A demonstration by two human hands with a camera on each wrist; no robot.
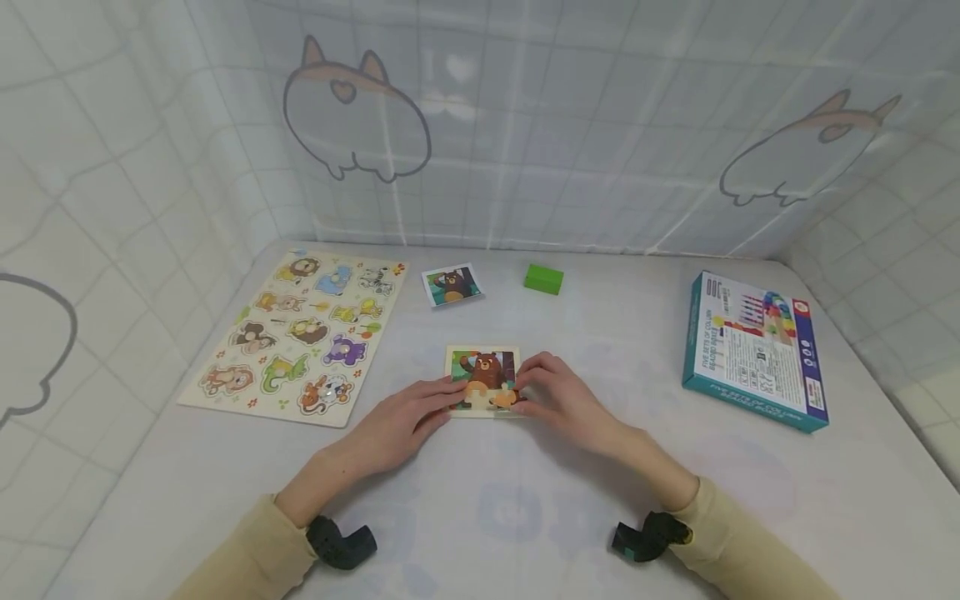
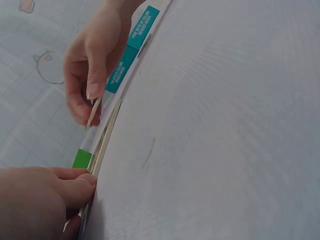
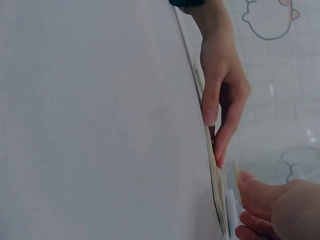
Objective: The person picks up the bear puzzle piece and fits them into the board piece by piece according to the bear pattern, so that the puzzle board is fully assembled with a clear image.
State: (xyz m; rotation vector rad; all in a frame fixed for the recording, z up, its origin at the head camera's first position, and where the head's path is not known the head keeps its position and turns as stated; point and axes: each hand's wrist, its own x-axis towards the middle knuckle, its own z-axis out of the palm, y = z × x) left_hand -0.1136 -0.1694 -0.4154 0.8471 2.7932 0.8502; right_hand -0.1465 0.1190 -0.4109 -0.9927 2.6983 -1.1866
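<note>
A small wooden bear puzzle board (image 1: 483, 347) with a pale rim lies flat at the centre of the table. My left hand (image 1: 393, 423) holds its left edge, thumb low and the fingers on the border. Over the lower right part of the board, my right hand (image 1: 566, 400) pinches a thin puzzle piece (image 1: 506, 397) between thumb and fingers. From the left wrist, that piece (image 2: 93, 114) appears tilted and raised above the board. The right wrist view also shows the piece (image 3: 237, 175) apart from the board, its printed face hidden there.
Behind the board lie a bear picture card (image 1: 452, 286) and a green block (image 1: 543, 279). A large animal peg puzzle (image 1: 300, 333) lies at the left, and a teal-edged beads box (image 1: 757, 350) at the right. White patterned sheets (image 1: 525, 125) rise around the table.
</note>
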